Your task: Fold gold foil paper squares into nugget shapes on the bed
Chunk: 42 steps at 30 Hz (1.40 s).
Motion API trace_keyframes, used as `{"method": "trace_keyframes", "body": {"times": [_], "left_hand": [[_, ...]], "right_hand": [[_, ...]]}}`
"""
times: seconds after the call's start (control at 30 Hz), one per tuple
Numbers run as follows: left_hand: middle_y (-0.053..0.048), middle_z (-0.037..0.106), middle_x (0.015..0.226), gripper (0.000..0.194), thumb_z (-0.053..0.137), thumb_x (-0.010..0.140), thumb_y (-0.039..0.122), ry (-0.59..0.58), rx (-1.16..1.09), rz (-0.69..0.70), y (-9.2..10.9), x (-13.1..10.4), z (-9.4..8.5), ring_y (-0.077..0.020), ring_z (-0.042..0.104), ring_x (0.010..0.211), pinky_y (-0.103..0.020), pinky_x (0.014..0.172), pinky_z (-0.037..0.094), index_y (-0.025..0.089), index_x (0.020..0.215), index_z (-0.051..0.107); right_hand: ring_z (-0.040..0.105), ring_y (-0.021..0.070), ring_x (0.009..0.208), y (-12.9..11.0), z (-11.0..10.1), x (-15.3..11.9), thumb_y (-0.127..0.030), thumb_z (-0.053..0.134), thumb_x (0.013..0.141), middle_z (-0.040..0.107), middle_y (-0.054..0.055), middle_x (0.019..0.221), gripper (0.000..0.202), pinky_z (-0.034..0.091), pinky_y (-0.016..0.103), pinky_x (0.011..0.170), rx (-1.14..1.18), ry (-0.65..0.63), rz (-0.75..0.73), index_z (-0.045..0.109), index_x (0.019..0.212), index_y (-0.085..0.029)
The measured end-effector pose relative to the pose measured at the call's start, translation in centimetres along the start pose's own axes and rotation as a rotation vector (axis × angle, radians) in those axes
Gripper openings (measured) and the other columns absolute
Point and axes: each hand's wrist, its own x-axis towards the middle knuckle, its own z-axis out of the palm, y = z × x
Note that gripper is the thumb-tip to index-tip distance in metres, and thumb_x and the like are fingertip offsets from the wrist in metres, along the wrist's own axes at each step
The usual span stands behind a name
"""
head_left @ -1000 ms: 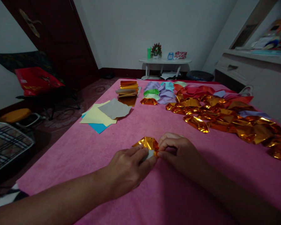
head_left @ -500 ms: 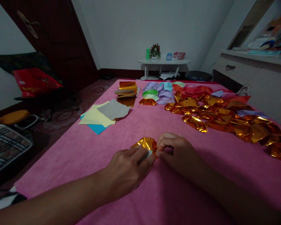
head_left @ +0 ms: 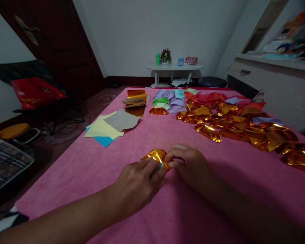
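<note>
A: How does the left hand (head_left: 138,178) lie?
B: Low and palm down on the pink cloth (head_left: 112,179), its forearm slanting in from the lower left. The fingers sit close together, bent at the knuckles, and hold down the gold foil piece (head_left: 157,154), with the thumb along its near edge.
A: And the right hand (head_left: 193,164)?
B: It comes in from the lower right, wrist bent, knuckles arched. Thumb and forefinger pinch the foil's right end, with a small gap framed behind their tips. The other fingers curl beside the forefinger, partly hidden.
A: So where exactly is the foil?
B: On the cloth between both hands, its peaked gold side showing beyond the left fingers. A greyish patch shows between the left forefinger and thumb.
A: Anything near the hands?
B: A grey sheet (head_left: 122,120) lies over a yellow sheet (head_left: 99,127), farther off to the left. The folded gold pieces (head_left: 244,127) spread out beyond the right hand, well apart from it.
</note>
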Motion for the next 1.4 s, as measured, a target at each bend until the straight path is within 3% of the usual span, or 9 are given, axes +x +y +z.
{"method": "trace_keyframes", "body": {"times": [0.13,0.23,0.47,0.83,1.0,1.27,1.4], "left_hand": [[-0.007,0.064,0.098,0.027,0.044,0.092,0.031,-0.010,-0.074,-0.016,-0.5,-0.1,-0.1,-0.0171,0.064,0.082,-0.030,0.068,0.056,0.020,0.111,0.061],[-0.007,0.066,0.090,0.027,0.042,0.091,0.027,-0.004,-0.188,-0.021,-1.5,0.1,-0.4,-0.0152,0.064,0.078,-0.028,0.067,0.055,0.019,0.107,0.063],[-0.004,0.066,0.088,0.027,0.048,0.083,0.016,-0.069,-0.426,-0.045,-3.1,0.5,-1.0,-0.0145,0.061,0.077,-0.028,0.070,0.050,0.021,0.101,0.067],[-0.004,0.061,0.099,0.035,0.048,0.085,0.021,-0.154,-0.267,0.009,-2.8,-0.1,-1.3,-0.0182,0.056,0.084,-0.030,0.066,0.047,0.034,0.115,0.061],[-0.006,0.060,0.103,0.035,0.047,0.087,0.024,-0.174,-0.180,0.055,-2.6,-0.2,-1.4,-0.0190,0.055,0.083,-0.031,0.064,0.048,0.033,0.119,0.058],[-0.008,0.063,0.096,0.033,0.045,0.088,0.021,-0.067,-0.220,0.064,-2.5,-0.4,-0.8,-0.0163,0.059,0.083,-0.029,0.069,0.051,0.023,0.118,0.059],[-0.006,0.065,0.096,0.034,0.044,0.089,0.020,-0.010,-0.264,0.069,-2.7,-0.4,-0.6,-0.0149,0.060,0.082,-0.028,0.071,0.052,0.023,0.118,0.059]], "right_hand": [[0.056,0.0168,0.076,-0.2,0.1,-0.3,-0.010,0.056,0.079,0.064,0.002,0.077,0.016,0.041,0.029,0.071,-0.088,-0.023,-0.043,0.068,0.076,-0.021],[0.055,0.0169,0.076,-0.4,0.1,-0.5,-0.009,0.054,0.081,0.062,0.003,0.076,0.020,0.041,0.029,0.072,-0.159,-0.040,-0.091,0.069,0.078,-0.021],[0.055,0.0163,0.077,-0.5,0.0,-0.4,-0.002,0.050,0.077,0.061,0.003,0.076,0.027,0.041,0.029,0.071,-0.183,-0.060,-0.087,0.069,0.074,-0.021],[0.057,0.0163,0.076,0.3,0.3,-0.6,-0.006,0.055,0.072,0.064,0.002,0.079,0.023,0.045,0.029,0.070,0.014,-0.004,-0.037,0.072,0.077,-0.022],[0.057,0.0160,0.076,0.3,0.5,-0.7,-0.007,0.058,0.072,0.063,0.002,0.077,0.020,0.045,0.029,0.069,0.031,-0.003,-0.009,0.072,0.074,-0.022],[0.056,0.0148,0.071,0.8,1.0,-0.5,-0.009,0.063,0.072,0.063,0.001,0.073,0.016,0.044,0.028,0.068,0.039,0.044,0.002,0.071,0.072,-0.022],[0.056,0.0145,0.071,0.7,1.0,-0.4,-0.008,0.062,0.072,0.063,0.000,0.073,0.017,0.043,0.028,0.068,0.041,0.045,0.005,0.072,0.072,-0.022]]}}
